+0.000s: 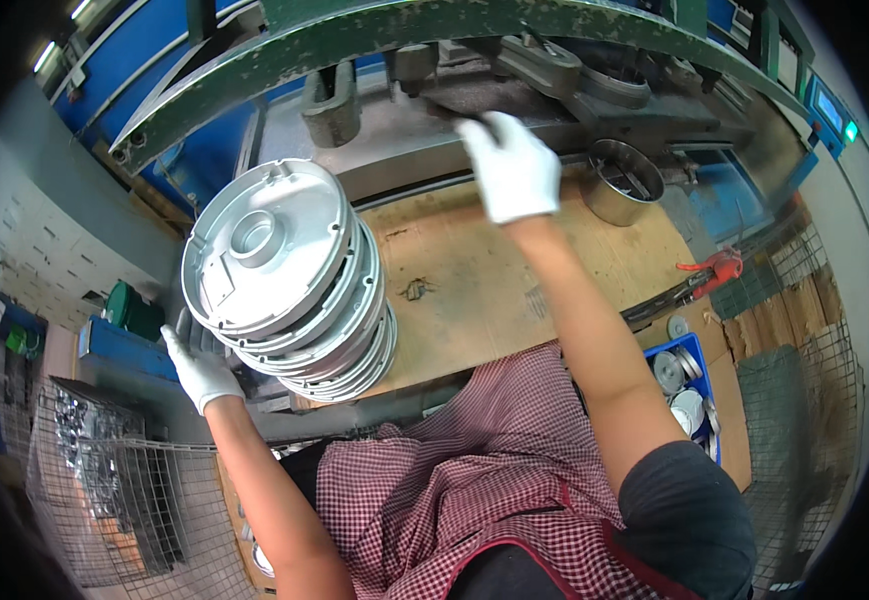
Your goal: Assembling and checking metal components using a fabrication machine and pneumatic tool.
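Left hand steadies the stack of round grey cast-metal covers at the surface's left edge; right hand grips something dark at the surface's far edge, likely a part needing a firm pull.

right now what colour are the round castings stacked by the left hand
Silver-grey bare metal, seen in the head view: stack of round castings.

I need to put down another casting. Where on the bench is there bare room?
The widest free patch is the brown board, between the stack of round metal castings on its left and the metal ring at its right rear. It is crowded at the back, where the right hand reaches into the machine, and by the left hand beside the stack.
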Demonstrator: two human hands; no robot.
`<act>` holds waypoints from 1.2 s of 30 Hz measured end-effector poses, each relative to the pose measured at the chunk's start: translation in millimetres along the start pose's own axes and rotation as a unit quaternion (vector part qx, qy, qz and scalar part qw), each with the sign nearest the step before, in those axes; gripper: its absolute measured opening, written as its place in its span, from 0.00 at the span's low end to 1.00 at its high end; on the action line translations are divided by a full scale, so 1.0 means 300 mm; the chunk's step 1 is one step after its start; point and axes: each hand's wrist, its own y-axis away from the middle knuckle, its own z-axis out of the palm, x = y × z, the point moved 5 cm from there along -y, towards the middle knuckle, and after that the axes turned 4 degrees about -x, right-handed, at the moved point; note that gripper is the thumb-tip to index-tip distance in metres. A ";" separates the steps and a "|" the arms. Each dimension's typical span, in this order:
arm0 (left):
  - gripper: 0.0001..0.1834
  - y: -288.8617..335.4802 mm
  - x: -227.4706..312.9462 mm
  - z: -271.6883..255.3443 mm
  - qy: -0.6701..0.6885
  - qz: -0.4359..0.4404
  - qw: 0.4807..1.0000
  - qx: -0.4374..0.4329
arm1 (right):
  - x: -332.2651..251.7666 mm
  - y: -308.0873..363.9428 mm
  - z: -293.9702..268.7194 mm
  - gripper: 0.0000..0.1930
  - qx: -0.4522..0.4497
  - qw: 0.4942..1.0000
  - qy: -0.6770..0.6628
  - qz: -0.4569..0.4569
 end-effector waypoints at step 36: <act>0.42 -0.021 -0.081 -0.036 0.043 -0.060 0.997 0.012 | 0.683 -0.097 -0.553 0.17 -0.195 0.932 0.205 0.228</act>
